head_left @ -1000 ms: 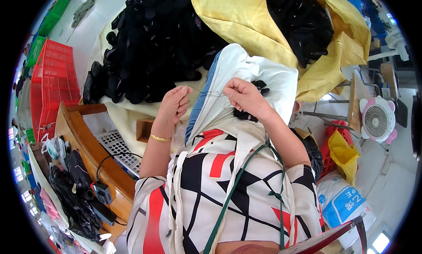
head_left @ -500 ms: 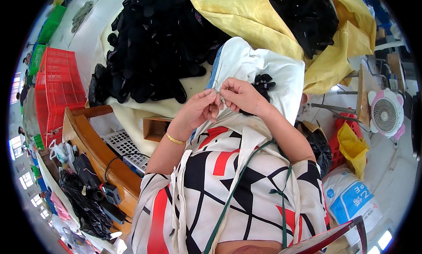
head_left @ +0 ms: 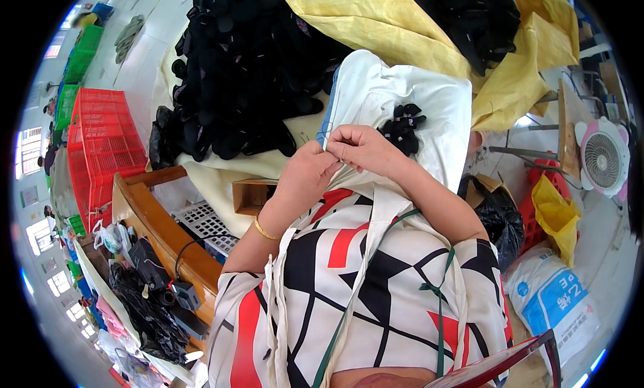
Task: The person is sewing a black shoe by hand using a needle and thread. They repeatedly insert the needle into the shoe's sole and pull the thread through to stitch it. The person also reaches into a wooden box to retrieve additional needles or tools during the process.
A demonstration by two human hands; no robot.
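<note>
My left hand (head_left: pixel 307 172) and my right hand (head_left: pixel 362 148) meet in front of my chest, fingers pinched together with the tips touching. A thin, pale, thread-like strand shows at the fingertips; what else they pinch is too small to make out. Beneath and beyond them a white cloth (head_left: pixel 439 96) with a blue edge covers my lap. On it, just past my right hand, lies a small bunch of black fabric pieces (head_left: pixel 404 128). Farther off, a large heap of black fabric pieces (head_left: pixel 241 73) spreads over a cream cloth (head_left: pixel 258 162).
Yellow sheeting (head_left: pixel 376 26) holds more black pieces (head_left: pixel 469 19). Left are a wooden frame (head_left: pixel 161 230), a small open box (head_left: pixel 249 197) and red crates (head_left: pixel 106 143). Right stand a fan (head_left: pixel 602 153), a black plastic bag (head_left: pixel 500 220) and a white-and-blue sack (head_left: pixel 553 297).
My hands have drawn closer together, and the left has turned so its back shows more. The whole view has shifted slightly.
</note>
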